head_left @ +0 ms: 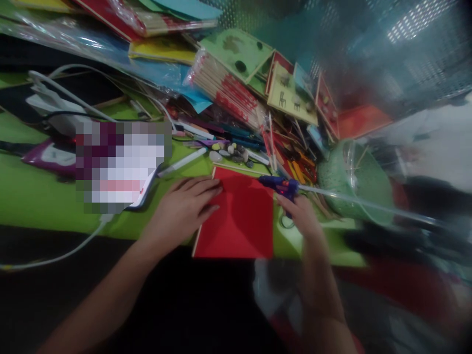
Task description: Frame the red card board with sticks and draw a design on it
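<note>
A red sheet (pixel 239 216) lies on the green tabletop at the front edge, with thin pale sticks along its left and top edges. My left hand (pixel 186 209) rests over its upper left edge, fingers stretched out and fairly flat. In my right hand (pixel 302 214) is a blue glue gun (pixel 280 186) with a small red light. Its nozzle points left, over the upper right corner of the sheet. A long, clear glue stick (pixel 368 200) runs out from the back of the gun to the right.
Stones (pixel 236 153), pens and orange-handled tools (pixel 298 169) crowd beyond the sheet. A bundle of red-tipped sticks (pixel 224 88) and decorated boards (pixel 236 54) lie behind. To the right stands a green tub (pixel 350 182). A partly blurred phone, a purple power strip (pixel 55 157) and cables (pixel 73 258) occupy the left.
</note>
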Available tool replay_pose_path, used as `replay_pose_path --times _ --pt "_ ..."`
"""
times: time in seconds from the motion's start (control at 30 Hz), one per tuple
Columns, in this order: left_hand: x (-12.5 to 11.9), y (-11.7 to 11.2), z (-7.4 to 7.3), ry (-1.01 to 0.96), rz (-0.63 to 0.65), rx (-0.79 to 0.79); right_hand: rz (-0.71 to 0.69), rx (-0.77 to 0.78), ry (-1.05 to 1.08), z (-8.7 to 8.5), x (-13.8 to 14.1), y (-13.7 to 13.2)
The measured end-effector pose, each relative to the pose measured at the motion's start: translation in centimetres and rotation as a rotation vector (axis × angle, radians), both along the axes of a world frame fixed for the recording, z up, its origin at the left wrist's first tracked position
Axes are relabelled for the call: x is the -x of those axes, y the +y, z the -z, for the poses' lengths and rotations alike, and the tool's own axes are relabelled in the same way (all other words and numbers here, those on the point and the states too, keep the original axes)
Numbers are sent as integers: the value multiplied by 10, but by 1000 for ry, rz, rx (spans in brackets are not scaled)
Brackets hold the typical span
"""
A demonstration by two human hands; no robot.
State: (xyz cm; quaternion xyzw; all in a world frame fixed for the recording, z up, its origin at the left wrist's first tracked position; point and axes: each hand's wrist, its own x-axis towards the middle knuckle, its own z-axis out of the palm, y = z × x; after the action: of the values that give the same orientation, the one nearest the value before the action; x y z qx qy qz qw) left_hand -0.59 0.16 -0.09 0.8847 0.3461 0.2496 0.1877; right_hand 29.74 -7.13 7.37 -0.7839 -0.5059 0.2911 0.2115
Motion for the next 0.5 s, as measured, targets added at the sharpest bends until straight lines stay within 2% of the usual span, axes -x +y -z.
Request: replay_pose_path --times 0.23,0.5 --pt "-1 0 0 11 -5 -2 -56 -43 8 5 4 4" --pt "0 0 1 6 -10 -6 -42 -14 -6 5 3 2"
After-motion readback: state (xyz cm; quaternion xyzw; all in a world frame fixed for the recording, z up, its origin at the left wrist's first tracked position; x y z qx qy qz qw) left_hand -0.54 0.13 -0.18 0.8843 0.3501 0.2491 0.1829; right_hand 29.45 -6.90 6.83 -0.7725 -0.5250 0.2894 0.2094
